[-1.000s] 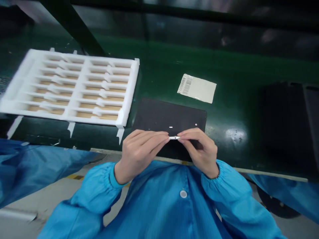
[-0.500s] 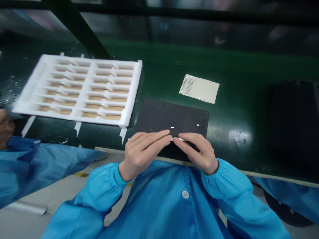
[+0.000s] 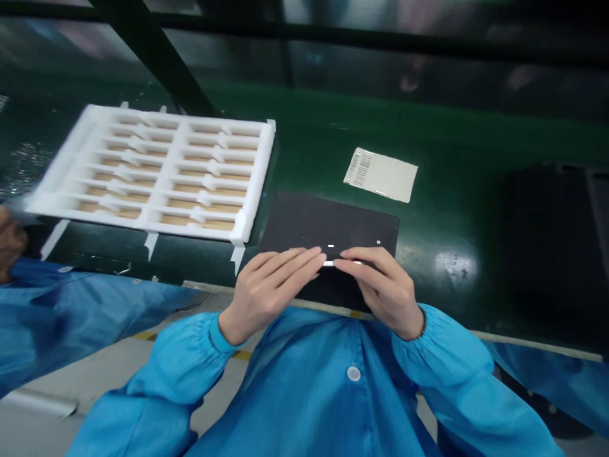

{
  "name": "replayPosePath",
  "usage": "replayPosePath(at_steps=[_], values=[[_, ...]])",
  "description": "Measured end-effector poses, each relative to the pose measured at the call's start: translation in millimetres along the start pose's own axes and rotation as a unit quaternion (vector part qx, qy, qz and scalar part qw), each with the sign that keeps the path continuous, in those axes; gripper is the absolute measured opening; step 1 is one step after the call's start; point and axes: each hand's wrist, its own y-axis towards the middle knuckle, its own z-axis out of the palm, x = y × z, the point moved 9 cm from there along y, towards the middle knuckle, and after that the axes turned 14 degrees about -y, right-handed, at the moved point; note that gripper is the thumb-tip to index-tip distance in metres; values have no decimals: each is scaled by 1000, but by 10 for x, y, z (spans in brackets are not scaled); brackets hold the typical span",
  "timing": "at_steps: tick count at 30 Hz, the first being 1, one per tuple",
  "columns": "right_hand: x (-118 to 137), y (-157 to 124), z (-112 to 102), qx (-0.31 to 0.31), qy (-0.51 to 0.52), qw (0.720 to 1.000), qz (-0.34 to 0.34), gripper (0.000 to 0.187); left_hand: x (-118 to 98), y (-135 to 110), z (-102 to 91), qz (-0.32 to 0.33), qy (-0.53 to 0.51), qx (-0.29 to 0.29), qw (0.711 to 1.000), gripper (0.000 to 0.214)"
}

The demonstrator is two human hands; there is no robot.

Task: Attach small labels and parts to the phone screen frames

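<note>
A thin white strip (image 3: pixel 329 263) lies across the near part of a black mat (image 3: pixel 328 219), mostly covered by my fingers. My left hand (image 3: pixel 272 282) has its fingers pressed together over the strip's left part. In a pinch of thumb and fingertips, my right hand (image 3: pixel 384 279) grips the strip further right. The two sets of fingertips are a small gap apart, and a bright piece of the strip shows between them. On the mat just beyond my fingers there is a small white mark (image 3: pixel 330 245) and a round white dot (image 3: pixel 378 242).
To the left lies a white foam tray (image 3: pixel 269 165) with slots, taped to the green table (image 3: pixel 304 152). A pale card with barcodes (image 3: pixel 387 178) lies behind the mat. Dark boxy objects (image 3: pixel 556 228) stand at right. Another person's hand (image 3: pixel 10 244) is at the left edge.
My right hand has shifted slightly to the right, and the gap between my fingertips is wider, showing more of the white strip. The whole view has moved a little.
</note>
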Motion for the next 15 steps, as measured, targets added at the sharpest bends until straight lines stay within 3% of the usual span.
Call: replayPosePath(at_steps=[6, 11, 15], values=[[-37, 93, 12, 62, 80, 993, 61, 28, 106, -4, -122, -41, -64, -70, 995, 23], [-9, 203, 32, 116, 79, 987, 78, 18, 119, 21, -121, -61, -82, -79, 992, 18], [48, 294, 24, 123, 58, 988, 69, 17, 131, 7, -128, -74, -91, -82, 990, 16]])
